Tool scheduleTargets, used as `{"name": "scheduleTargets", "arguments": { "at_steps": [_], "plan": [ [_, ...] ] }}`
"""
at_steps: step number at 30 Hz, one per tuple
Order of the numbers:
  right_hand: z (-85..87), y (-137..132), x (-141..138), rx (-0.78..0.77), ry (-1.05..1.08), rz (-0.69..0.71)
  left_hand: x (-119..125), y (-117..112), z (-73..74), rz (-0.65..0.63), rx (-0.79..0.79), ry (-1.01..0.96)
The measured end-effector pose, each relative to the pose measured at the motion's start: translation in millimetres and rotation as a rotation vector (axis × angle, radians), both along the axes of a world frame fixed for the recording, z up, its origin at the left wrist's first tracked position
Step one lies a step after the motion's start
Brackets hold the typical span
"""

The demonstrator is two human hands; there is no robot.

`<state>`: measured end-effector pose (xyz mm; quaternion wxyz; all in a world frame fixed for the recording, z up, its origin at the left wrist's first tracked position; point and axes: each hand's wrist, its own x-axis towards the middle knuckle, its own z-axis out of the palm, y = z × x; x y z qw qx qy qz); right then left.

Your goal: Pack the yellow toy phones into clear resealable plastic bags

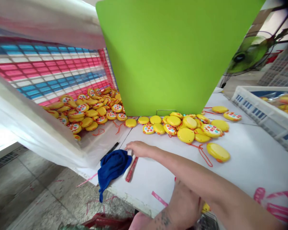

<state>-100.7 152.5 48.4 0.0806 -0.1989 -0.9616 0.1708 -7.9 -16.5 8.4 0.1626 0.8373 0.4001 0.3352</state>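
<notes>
My right hand (139, 149) reaches across to the left over the white table, its fingers bent down at a small white item (130, 153) beside a crumpled blue cloth (114, 166). Whether the fingers grip that item is hard to see. A red strip-like stick (132, 170) and a black pen (112, 151) lie close by. Low in the picture is my left hand (188, 201), partly covered by my right forearm, with its fingers hidden. A piece of a yellow toy (206, 207) shows just beyond it.
Yellow oval toys (185, 135) with orange cords lie in a row before an upright green board (172, 57). More toys (96, 110) are heaped at left inside a mesh-sided enclosure (50, 68). A white crate (261, 108) stands right, a fan (249, 54) behind.
</notes>
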Motion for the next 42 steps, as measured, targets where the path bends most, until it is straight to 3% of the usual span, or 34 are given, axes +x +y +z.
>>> {"name": "scheduleTargets", "arguments": {
  "at_steps": [3, 6, 9, 13, 16, 18, 20, 26, 31, 36, 38, 42],
  "plan": [
    [15.7, -3.3, 35.2, -0.011, 0.054, -0.071, 0.3, 0.1, -9.1, 0.005, 0.004, -0.07],
    [35.1, -18.7, 100.4, -0.025, 0.195, -0.196, 0.6, 0.5, -13.4, -0.01, 0.021, -0.084],
    [44.2, -53.1, 180.0, -0.119, 0.33, -0.492, 0.0, 0.6, -10.7, -0.004, 0.001, -0.087],
    [24.4, -116.4, 270.7, -0.281, 0.308, -0.945, -2.3, 1.2, -6.2, -0.003, -0.062, -0.117],
    [-6.0, -157.9, 306.2, -0.457, 0.213, -1.151, -2.8, 1.5, -5.0, -0.006, -0.103, -0.135],
    [-23.2, -176.5, 311.0, -0.572, 0.224, -1.213, -2.6, 1.6, -3.1, 0.002, -0.158, -0.147],
    [-33.2, -186.5, 304.5, -0.634, 0.276, -1.187, -3.1, 2.2, 1.0, 0.011, -0.24, -0.151],
    [-35.4, -185.4, 274.0, -0.635, 0.42, -1.05, -7.5, 5.2, 24.6, -0.01, -0.444, -0.091],
    [-33.4, -182.9, 261.2, -0.642, 0.686, -1.119, 2.9, -0.4, 41.5, 0.034, -0.391, 0.019],
    [-21.5, -179.9, 254.4, -0.752, 1.019, -1.224, 8.6, -5.3, 41.3, 0.089, -0.289, 0.197],
    [-16.9, -179.6, 254.7, -0.809, 1.1, -1.235, 1.6, -5.0, 39.1, 0.127, -0.256, 0.127],
    [-11.9, -181.5, 255.3, -0.789, 1.185, -1.26, -16.9, -3.2, 31.5, 0.266, -0.328, -0.256]
  ]
}}
